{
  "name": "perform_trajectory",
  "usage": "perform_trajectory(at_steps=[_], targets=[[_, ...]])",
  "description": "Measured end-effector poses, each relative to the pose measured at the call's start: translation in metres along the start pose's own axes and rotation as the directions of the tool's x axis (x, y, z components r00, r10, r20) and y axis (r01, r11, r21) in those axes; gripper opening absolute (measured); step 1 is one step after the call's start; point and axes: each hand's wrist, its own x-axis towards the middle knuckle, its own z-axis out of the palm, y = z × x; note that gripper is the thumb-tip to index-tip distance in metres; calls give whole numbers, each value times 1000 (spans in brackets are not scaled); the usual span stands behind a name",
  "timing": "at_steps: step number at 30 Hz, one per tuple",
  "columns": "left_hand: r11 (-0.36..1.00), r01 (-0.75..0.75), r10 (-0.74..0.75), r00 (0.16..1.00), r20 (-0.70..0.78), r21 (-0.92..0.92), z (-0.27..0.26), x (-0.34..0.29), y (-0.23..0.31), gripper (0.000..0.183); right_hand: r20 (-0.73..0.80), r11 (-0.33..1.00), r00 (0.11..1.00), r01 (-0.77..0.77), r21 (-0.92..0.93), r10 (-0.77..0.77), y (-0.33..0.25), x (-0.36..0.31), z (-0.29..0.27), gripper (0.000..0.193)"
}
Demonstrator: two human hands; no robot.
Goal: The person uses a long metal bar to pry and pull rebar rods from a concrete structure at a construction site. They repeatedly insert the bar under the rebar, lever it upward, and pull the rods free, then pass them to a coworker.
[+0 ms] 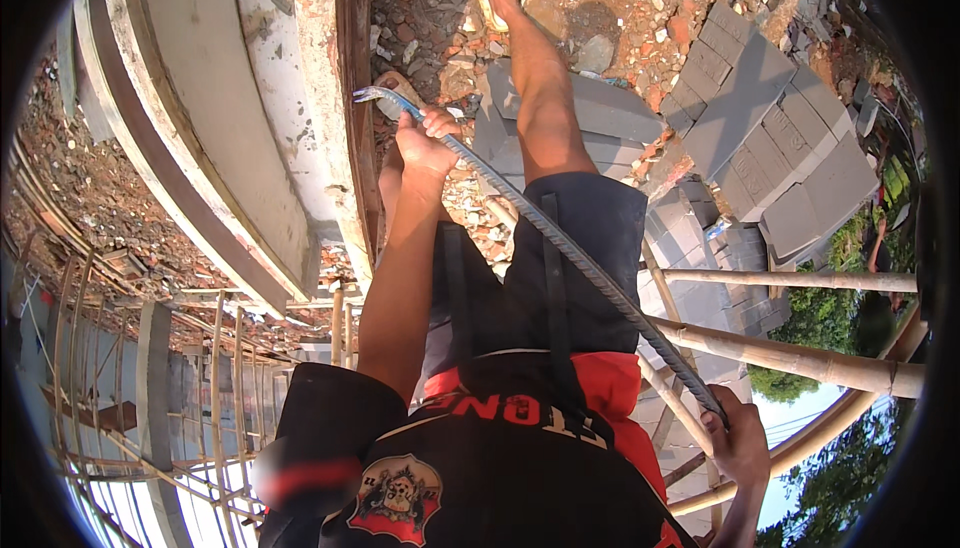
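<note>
A long ribbed steel crowbar (575, 253) runs slantwise across my body, with a bent, forked bluish claw at its far left end. My left hand (428, 140) is closed around it just behind the claw. Near the lower right, my right hand (738, 435) grips the other end. The claw lies over or beside the edge of an upright wooden board (358, 118); whether it touches the wood I cannot tell. That board stands along a pale concrete beam (318, 78).
Broken brick and rubble (430, 8) cover the ground by my sandalled feet. Stacked grey blocks (745, 113) lie to the right. Bamboo poles (790, 353) cross close at my right side, and bamboo scaffolding (215, 398) stands at the lower left.
</note>
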Motion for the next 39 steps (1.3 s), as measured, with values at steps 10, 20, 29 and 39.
perform_trajectory(at_steps=[10, 20, 29, 39], targets=[[969, 127, -118, 991, -56, 213, -16, -5, 25, 60, -287, 990, 958, 12, 138, 28, -5, -42, 161, 34], [891, 171, -109, 980, -168, 421, -44, -21, 64, 56, -148, 932, 989, 26, 362, 30, -30, -44, 273, 36], [861, 174, -92, 977, -191, 478, -45, -19, 59, 55, -206, 898, 978, 94, 430, -4, -7, -13, 295, 31], [892, 131, -64, 984, -165, 434, -57, -47, 56, 54, -274, 924, 954, 212, 317, -125, 39, -9, 238, 52]])
